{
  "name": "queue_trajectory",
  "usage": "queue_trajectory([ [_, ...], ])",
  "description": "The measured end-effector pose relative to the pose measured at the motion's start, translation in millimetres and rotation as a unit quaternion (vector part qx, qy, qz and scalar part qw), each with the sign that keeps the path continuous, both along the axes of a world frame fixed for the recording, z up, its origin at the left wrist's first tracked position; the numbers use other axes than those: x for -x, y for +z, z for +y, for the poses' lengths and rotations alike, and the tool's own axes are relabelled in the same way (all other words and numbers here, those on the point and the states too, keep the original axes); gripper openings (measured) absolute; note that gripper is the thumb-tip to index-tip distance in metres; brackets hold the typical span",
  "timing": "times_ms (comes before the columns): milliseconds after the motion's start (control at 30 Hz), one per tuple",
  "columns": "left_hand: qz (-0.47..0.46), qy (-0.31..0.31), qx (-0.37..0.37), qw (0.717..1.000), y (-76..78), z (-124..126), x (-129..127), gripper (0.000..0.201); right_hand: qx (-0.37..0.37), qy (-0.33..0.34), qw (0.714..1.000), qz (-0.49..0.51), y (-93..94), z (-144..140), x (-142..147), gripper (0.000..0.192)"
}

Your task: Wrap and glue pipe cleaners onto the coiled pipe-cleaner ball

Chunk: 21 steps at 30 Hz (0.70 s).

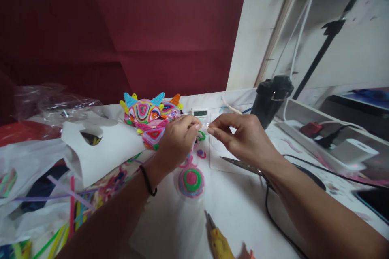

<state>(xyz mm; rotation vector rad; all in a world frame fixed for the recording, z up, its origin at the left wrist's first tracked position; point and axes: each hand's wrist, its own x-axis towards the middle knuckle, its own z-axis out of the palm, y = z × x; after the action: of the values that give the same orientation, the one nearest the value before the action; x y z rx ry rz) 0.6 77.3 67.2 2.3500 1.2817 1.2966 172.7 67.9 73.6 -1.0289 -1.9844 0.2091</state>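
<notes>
left hand [178, 137] and right hand [243, 133] face each other above the table [234, 206], each with thumb and forefinger closed to a narrow pinch, fingertips near one another; something pale may lie between them, but it is too small and blurred to tell what. just below the fingertips sits a green loop [201, 135], partly hidden by the left hand, with a small purple disc [200, 153] lower down. nearer the wearer, a round ringed piece in pink and green [191, 181] lies on the table between the forearms. a tiny part held only by the tips could easily slip and get lost among these bits, and the knuckles hide some of the work, so a misplacement might go unnoticed. a metal blade [240, 164] reaches out from beneath the right wrist; lowering that arm carelessly could bring skin against it, or drag the black cord [267, 206] beside it. a yellow-handled tool [220, 243] points its tip towards the ringed piece, so a knock could scratch or mark it; whether the tip is hot, i can't tell. bright horned masks [145, 112] stand close behind the left hand, where a quick backward push might topple them. coloured strips [71, 206] lie beside the left forearm, easily swept aside by an elbow.
</notes>
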Motion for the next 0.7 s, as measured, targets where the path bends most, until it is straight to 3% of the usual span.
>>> queue_trajectory([
  [133, -0.125, -0.041, 0.179, 0.975, 7.3, -6.7, 1.6, 0.011, -0.001, 0.021, 1.0, 0.015, 1.8, -1.8, -0.9, 0.016],
  [200, -0.176, -0.053, 0.227, 0.956, 9.3, -10.8, 1.8, 0.01, -0.003, 0.029, 0.999, 0.016, 2.3, -3.2, -1.0, 0.015],
  [300, -0.193, -0.048, 0.24, 0.95, 10.7, -16.7, 2.6, 0.011, -0.04, 0.041, 0.998, -0.006, 2.7, -5.6, -0.2, 0.013],
  [500, -0.142, 0.009, 0.22, 0.965, 12.5, -25.4, 5.3, 0.014, -0.169, 0.04, 0.982, -0.072, 1.1, -9.6, 3.9, 0.012],
  [700, -0.159, 0.004, 0.191, 0.969, 13.0, -27.5, 3.8, 0.013, -0.232, 0.032, 0.968, -0.095, 0.9, -12.6, 6.6, 0.018],
])
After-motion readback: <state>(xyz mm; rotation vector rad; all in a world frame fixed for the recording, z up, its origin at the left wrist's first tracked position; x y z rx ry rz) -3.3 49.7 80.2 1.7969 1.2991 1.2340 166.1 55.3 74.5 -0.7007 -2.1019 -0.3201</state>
